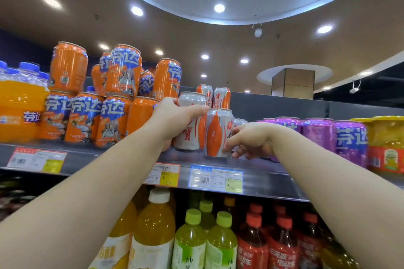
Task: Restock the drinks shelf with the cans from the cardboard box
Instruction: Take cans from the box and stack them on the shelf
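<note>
On the top drinks shelf (122,159) stand two silver-and-orange cans side by side. My left hand (175,118) is wrapped around the left silver can (191,135), fingers over its upper part. My right hand (251,140) grips the right silver can (216,133) low on its right side. Both cans rest upright on the shelf near its front edge. Two more cans of the same kind (215,96) sit stacked behind them. The cardboard box is out of view.
Orange cans (98,102) are stacked two high to the left, with orange bottles (19,105) beyond. Purple cans (317,133) and yellow jars (387,144) stand to the right. Price tags (215,179) line the shelf edge. Bottles (207,236) fill the shelf below.
</note>
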A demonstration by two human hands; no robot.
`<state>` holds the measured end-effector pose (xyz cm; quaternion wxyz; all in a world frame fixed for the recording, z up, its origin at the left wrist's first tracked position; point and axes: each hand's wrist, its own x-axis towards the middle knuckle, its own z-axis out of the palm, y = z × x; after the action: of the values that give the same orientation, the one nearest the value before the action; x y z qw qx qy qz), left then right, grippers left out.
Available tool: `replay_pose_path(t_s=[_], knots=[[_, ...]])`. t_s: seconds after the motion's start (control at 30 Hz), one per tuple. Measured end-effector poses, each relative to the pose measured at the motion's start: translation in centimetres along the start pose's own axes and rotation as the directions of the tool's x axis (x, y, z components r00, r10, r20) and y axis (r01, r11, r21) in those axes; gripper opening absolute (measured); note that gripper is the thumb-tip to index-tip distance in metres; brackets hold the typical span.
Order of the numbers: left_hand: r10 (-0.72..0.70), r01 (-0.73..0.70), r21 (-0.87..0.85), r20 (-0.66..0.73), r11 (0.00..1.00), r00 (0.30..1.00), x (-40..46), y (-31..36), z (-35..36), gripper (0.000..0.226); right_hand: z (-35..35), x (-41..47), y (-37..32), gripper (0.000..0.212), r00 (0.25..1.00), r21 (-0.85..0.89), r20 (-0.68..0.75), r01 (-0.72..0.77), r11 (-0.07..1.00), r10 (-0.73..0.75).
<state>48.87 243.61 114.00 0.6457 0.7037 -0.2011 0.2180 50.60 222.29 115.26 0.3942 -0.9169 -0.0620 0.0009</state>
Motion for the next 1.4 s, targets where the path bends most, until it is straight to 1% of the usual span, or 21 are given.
replay_pose_path(t_s=[0.1, 0.23, 0.47, 0.6, 0.73, 0.83, 0.97, 1.03, 1.13, 1.23, 1.4], knots=[[-0.005, 0.005, 0.023, -0.002, 1.000, 1.000, 0.1, -0.4, 0.0, 0.043, 1.1, 0.7, 0.0, 0.029, 1.000, -0.014, -0.009, -0.015, 1.000, 0.014], [0.016, -0.015, 0.073, -0.006, 0.997, 1.000, 0.1, -0.7, 0.1, 0.042, 2.3, 1.5, -0.4, 0.035, 0.996, -0.044, -0.087, 0.013, 0.999, -0.017], [0.020, -0.019, 0.087, -0.005, 0.996, 1.000, 0.2, -0.6, 0.1, 0.042, 2.5, 1.5, -0.1, 0.053, 0.992, -0.060, -0.105, 0.066, 0.996, -0.072], [-0.007, 0.006, 0.106, 0.006, 0.994, 1.000, 0.2, -1.0, 0.3, 0.037, 2.3, 1.6, 0.1, 0.056, 0.989, -0.075, -0.110, 0.087, 0.993, -0.095], [-0.011, 0.011, 0.125, 0.003, 0.992, 1.000, 0.4, -1.6, 0.5, 0.040, 1.8, 1.7, 0.3, 0.056, 0.991, -0.093, -0.109, 0.069, 0.993, -0.079], [-0.006, -0.001, 0.173, 0.039, 0.985, 0.999, 0.7, -1.8, 0.5, 0.030, 1.4, 1.8, 0.4, 0.056, 0.993, -0.098, -0.092, 0.065, 0.993, -0.074], [-0.011, -0.013, 0.232, 0.104, 0.973, 0.995, 0.8, -1.7, 0.2, 0.031, 1.1, 2.1, 0.6, 0.056, 0.994, -0.097, -0.077, 0.072, 0.993, -0.080], [-0.044, -0.004, 0.248, 0.188, 0.969, 0.981, 0.7, -1.7, -0.1, 0.038, 1.1, 2.2, 0.7, 0.056, 0.994, -0.100, -0.073, 0.079, 0.992, -0.086], [-0.101, 0.007, 0.335, 0.263, 0.942, 0.960, 0.4, -1.4, -1.0, 0.065, 0.9, 2.3, 0.7, 0.056, 0.993, -0.127, -0.065, 0.085, 0.988, -0.094], [-0.108, -0.028, 0.450, 0.273, 0.892, 0.956, 0.4, -1.3, -1.6, 0.085, 0.5, 2.0, 0.7, 0.054, 0.995, -0.149, -0.054, 0.078, 0.986, -0.086], [-0.021, -0.129, 0.587, 0.241, 0.799, 0.970, 0.3, -1.7, -1.6, 0.106, 0.1, 1.6, 1.1, 0.041, 0.996, -0.167, -0.025, 0.076, 0.983, -0.081]])
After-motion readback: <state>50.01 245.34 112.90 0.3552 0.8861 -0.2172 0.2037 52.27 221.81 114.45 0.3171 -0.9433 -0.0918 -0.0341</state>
